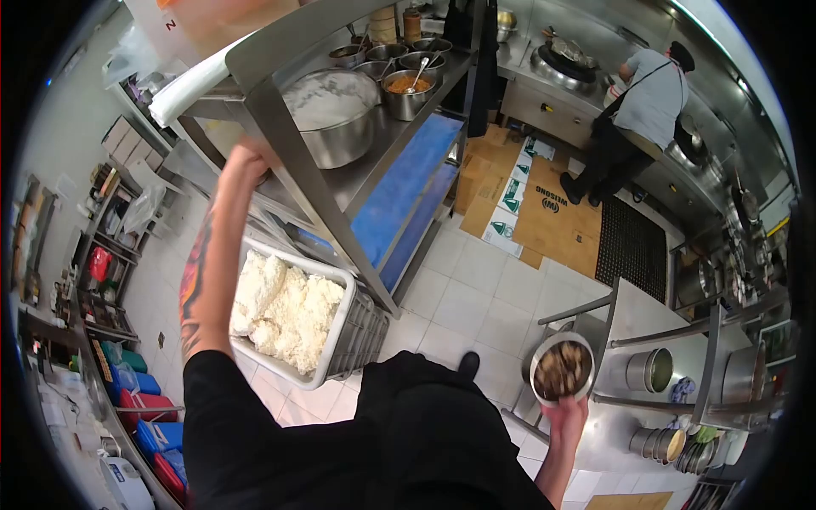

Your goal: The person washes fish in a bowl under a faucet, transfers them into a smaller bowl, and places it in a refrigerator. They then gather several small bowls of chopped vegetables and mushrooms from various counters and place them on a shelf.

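My right hand (pixel 565 411) grips the near rim of a round metal bowl (pixel 534 374) filled with brown pieces of food (pixel 561 369), held at the right over the floor. My left arm reaches up to the steel shelf unit (pixel 293 157), and my left hand (pixel 251 160) is at its post with the fingers bent; what they hold, if anything, is hidden. Just right of that post, a large steel pot (pixel 340 140) with white contents stands on the shelf. Below my left arm is a grey crate (pixel 344 327) filled with white, crumbly food (pixel 289 310).
Another person (pixel 642 106) stands at the wok stove (pixel 565 81) at the back right. Small pots with spoons (pixel 410 89) line the shelf. Cardboard (pixel 557 200) and a black mat (pixel 631 242) cover the floor. A steel table (pixel 625 331) holds pots at the right.
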{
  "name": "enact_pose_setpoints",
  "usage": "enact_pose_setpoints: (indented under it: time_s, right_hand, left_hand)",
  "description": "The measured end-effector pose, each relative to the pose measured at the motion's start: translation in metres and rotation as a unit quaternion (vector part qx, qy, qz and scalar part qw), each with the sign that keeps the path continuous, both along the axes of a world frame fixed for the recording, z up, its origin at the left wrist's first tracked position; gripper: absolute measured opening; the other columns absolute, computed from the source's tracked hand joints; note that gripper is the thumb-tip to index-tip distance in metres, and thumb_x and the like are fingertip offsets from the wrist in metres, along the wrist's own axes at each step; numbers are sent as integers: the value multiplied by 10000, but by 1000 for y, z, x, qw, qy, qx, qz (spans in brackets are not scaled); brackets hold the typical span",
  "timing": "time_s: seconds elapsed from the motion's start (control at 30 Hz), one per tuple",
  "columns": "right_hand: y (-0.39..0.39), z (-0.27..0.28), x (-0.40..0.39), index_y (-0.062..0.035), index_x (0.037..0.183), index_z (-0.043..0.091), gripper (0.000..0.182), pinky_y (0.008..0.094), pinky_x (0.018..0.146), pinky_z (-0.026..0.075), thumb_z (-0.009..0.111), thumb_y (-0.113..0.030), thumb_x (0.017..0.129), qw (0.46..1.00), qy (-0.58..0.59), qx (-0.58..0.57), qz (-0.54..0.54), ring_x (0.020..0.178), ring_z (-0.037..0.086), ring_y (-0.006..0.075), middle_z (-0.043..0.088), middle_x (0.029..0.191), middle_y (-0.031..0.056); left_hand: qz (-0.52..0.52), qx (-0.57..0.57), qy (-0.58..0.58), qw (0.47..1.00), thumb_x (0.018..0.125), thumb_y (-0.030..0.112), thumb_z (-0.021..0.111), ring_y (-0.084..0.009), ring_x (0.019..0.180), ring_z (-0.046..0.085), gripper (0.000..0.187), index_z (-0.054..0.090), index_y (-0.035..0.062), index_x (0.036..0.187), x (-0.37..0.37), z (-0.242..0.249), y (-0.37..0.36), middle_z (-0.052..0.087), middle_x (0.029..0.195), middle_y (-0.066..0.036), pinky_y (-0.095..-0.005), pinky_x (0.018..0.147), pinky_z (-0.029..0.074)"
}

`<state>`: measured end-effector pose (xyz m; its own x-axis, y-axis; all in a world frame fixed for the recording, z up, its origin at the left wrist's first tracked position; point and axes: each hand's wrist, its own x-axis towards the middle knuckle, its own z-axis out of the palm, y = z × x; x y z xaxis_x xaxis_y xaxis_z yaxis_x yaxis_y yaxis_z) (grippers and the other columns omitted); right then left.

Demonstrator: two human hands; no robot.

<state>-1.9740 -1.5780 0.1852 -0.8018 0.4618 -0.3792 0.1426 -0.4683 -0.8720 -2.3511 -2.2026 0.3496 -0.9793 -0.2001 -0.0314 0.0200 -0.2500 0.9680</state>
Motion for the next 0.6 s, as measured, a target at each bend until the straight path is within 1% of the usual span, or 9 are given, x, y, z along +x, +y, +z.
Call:
enact_pose_setpoints:
  time_s: [0.07, 0.13, 0.17, 0.2, 0.23, 0.37, 0.47, 0.53, 0.6]
  right_hand:
    - [-22, 23, -73, 0, 1296, 485, 432, 345, 532, 616, 521, -22, 867, 994, 31, 18, 106, 830, 697, 246, 643, 1121, 152]
    - [-55, 59, -149, 4, 1350, 444, 492, 350, 541, 634, 515, -15, 863, 973, 86, 12, 212, 827, 702, 239, 637, 1121, 152]
    - [-77, 85, -184, 8, 1372, 426, 517, 351, 546, 636, 510, -6, 861, 960, 118, 3, 255, 834, 705, 250, 625, 1150, 158]
    - [-100, 110, -216, 17, 1375, 416, 514, 353, 553, 638, 509, -3, 870, 945, 159, 3, 285, 844, 708, 258, 613, 1177, 169]
    - [-119, 129, -249, 23, 1307, 453, 425, 377, 618, 645, 505, -11, 886, 922, 201, 2, 332, 890, 698, 259, 612, 1174, 167]
    - [-213, 185, -372, 88, 1250, 422, 375, 373, 603, 636, 524, -25, 907, 867, 256, 25, 428, 709, 711, 328, 622, 1049, 243]
    - [-277, 184, -449, 125, 1152, 459, 300, 375, 614, 640, 539, -13, 898, 839, 250, 10, 483, 702, 717, 351, 638, 968, 266]
    - [-308, 179, -474, 152, 1061, 467, 216, 390, 673, 650, 524, -1, 918, 830, 148, 3, 538, 775, 720, 378, 633, 959, 254]
    - [-318, 172, -480, 176, 1070, 461, 233, 399, 687, 651, 518, 6, 921, 825, 142, 13, 546, 781, 718, 394, 627, 966, 269]
  left_hand:
    - [70, -7, 8, 997, 917, 109, 548, -86, 667, 586, 158, 631, 49, 1037, 41, 36, 11, 588, 796, 8, -414, 712, 601]
    - [46, -67, -27, 996, 910, 108, 568, -67, 649, 584, 126, 608, 68, 1023, 73, 51, -19, 585, 797, 26, -441, 723, 609]
    - [49, -73, -28, 996, 917, 76, 560, -64, 644, 608, 97, 577, 50, 1010, 91, 58, -25, 566, 782, 28, -488, 808, 613]
    - [69, -73, -28, 995, 912, 71, 559, -67, 631, 602, 75, 567, 53, 985, 111, 65, -22, 550, 759, 37, -478, 807, 617]
    - [92, -73, -27, 993, 907, 66, 557, -70, 618, 597, 54, 558, 55, 960, 132, 67, -20, 534, 737, 45, -468, 806, 620]
    - [116, -83, -34, 989, 896, 58, 553, -84, 628, 623, 75, 544, 47, 970, 208, 50, -24, 572, 744, 23, -440, 780, 633]
    - [196, -101, -66, 973, 886, 61, 563, -147, 673, 681, 116, 530, 41, 995, 261, 19, -17, 643, 799, -39, -407, 728, 641]
    - [241, -65, -77, 965, 877, 53, 569, -185, 685, 700, 138, 528, 29, 1007, 290, -1, -7, 666, 833, -76, -397, 701, 644]
    - [264, -45, -93, 959, 864, 38, 560, -192, 678, 696, 135, 531, 26, 995, 311, -34, -7, 666, 833, -93, -419, 680, 647]
